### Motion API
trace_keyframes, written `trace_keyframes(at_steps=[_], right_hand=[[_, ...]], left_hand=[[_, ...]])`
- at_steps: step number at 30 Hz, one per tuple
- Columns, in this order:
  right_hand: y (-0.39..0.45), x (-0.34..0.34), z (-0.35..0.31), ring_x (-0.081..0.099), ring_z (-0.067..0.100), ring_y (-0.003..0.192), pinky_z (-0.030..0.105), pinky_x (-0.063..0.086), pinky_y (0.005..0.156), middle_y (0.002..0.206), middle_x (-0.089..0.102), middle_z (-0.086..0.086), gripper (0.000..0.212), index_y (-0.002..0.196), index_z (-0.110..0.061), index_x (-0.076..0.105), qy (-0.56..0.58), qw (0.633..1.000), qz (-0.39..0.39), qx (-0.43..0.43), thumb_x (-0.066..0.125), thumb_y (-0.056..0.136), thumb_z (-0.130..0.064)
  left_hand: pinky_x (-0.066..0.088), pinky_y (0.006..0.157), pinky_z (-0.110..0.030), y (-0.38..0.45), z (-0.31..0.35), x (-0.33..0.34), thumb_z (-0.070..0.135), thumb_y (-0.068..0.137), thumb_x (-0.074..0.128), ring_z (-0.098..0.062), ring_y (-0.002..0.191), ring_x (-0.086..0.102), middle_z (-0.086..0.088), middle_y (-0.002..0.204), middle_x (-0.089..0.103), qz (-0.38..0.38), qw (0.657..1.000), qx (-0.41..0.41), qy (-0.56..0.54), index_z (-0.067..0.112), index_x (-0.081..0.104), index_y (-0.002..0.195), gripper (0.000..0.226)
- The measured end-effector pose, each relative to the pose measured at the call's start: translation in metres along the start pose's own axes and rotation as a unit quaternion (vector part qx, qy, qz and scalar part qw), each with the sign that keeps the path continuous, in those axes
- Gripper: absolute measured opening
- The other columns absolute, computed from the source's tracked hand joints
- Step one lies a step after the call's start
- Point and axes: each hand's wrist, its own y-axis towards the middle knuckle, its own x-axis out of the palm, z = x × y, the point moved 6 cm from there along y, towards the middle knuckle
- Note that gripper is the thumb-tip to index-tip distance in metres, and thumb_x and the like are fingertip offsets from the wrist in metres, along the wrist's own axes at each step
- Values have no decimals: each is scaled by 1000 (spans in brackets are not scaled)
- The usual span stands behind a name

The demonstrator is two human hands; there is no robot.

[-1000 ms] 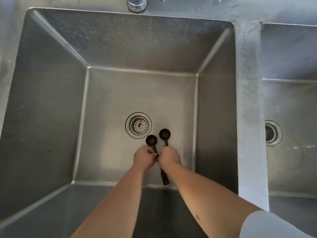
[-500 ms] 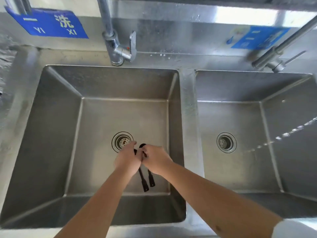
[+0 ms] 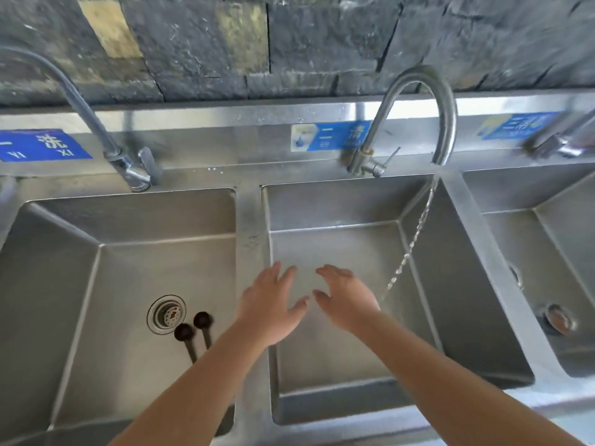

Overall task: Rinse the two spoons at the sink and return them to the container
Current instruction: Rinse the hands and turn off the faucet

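Stainless steel runs the length of this bench under a dark stone wall, with three basins in view and a thin stream falling from the middle tap [image 3: 428, 101] into the middle basin [image 3: 338, 397]. Two black spoons [image 3: 190, 333] lie side by side on the floor of the left basin [image 3: 96, 284], bowls just beside the drain [image 3: 166, 313], while the left hand [image 3: 269, 307] and right hand [image 3: 346, 300] hover spread and empty over the middle basin. Both spoons look light, stiff and likely slick when wet, so the slim handles seem the best place to pinch them.
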Motion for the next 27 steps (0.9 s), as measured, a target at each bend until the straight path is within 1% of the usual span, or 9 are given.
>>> trace_keyframes(at_steps=[3, 7, 12, 16, 18, 19, 22, 25, 27], right_hand=[[1, -29, 52, 52, 25, 125, 39, 48, 95, 136, 57, -3, 50, 136, -20, 51, -10, 999, 22, 25, 56, 88, -34], [8, -54, 112, 49, 25, 127, 40, 44, 97, 139, 54, -4, 50, 136, -20, 47, -34, 997, 21, 62, 54, 89, -36], [29, -72, 159, 49, 29, 122, 41, 44, 92, 134, 56, 2, 40, 128, -20, 48, -27, 996, 0, 84, 50, 91, -34], [58, -80, 170, 49, 30, 125, 41, 45, 94, 135, 56, 3, 40, 132, -21, 49, 4, 995, -18, 98, 42, 95, -34], [80, -87, 174, 53, 30, 124, 43, 46, 93, 133, 59, 5, 39, 132, -20, 51, 22, 993, -29, 115, 36, 98, -33], [94, -90, 172, 56, 31, 121, 43, 48, 92, 131, 60, 7, 38, 130, -18, 53, 21, 994, -33, 104, 36, 99, -32], [135, -108, 167, 64, 35, 109, 41, 53, 87, 118, 65, 16, 33, 122, -4, 53, 68, 994, -6, 85, 43, 100, -27], [177, -127, 165, 66, 31, 94, 39, 55, 77, 104, 65, 12, 30, 118, -8, 55, 148, 982, 28, 116, 51, 93, -24], [202, -133, 163, 63, 27, 84, 34, 56, 66, 96, 57, 6, 23, 112, -10, 53, 203, 971, 38, 119, 50, 89, -14]], left_hand=[[28, 111, -47, 24, 58, 15, 67, 85, 32, -23, 148, 12, -1, 163, 9, -8, 1000, 22, 19, 36, 12, 148, 73], [25, 112, -47, 62, 122, 39, 63, 86, 28, -22, 148, 9, -2, 163, 6, -18, 999, 33, 33, 36, 9, 149, 71], [30, 108, -47, 103, 174, 55, 46, 92, 28, -25, 145, 17, -7, 161, 15, -4, 998, 46, 39, 33, 15, 148, 59], [37, 103, -49, 136, 192, 48, 35, 94, 29, -29, 140, 26, -11, 157, 25, 24, 998, 50, 41, 30, 24, 144, 50], [38, 102, -50, 158, 193, 39, 33, 95, 29, -31, 139, 30, -12, 156, 27, 41, 997, 46, 38, 29, 26, 144, 48], [38, 104, -50, 171, 192, 33, 33, 96, 29, -33, 139, 30, -13, 156, 27, 47, 997, 41, 35, 28, 26, 145, 49], [35, 107, -53, 211, 184, 10, 37, 97, 30, -36, 139, 30, -15, 158, 23, 66, 997, 18, 24, 26, 26, 147, 51], [38, 104, -56, 249, 175, -20, 37, 96, 39, -39, 136, 33, -14, 158, 20, 108, 994, 1, 6, 26, 26, 145, 52], [41, 100, -57, 270, 173, -35, 32, 90, 51, -41, 133, 35, -14, 158, 16, 121, 991, 14, 46, 27, 20, 147, 65]])
